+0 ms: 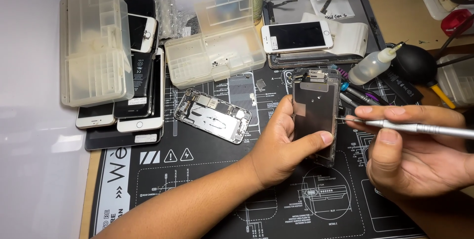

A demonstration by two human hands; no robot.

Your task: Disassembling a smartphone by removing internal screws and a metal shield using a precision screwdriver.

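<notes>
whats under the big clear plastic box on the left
A stack of phones, some face up and one showing its back, pokes out from under the clear plastic box. How many lie fully beneath it is hidden.

Bright, even overhead light, soft shadows, sharp focus, slight bending at edges.

A stack of phones (133,71) lies left on the black mat (197,179); an opened phone shell (213,115) near; a white phone (296,36), squeeze bottle (371,66) and clear boxes (217,46) behind.
</notes>
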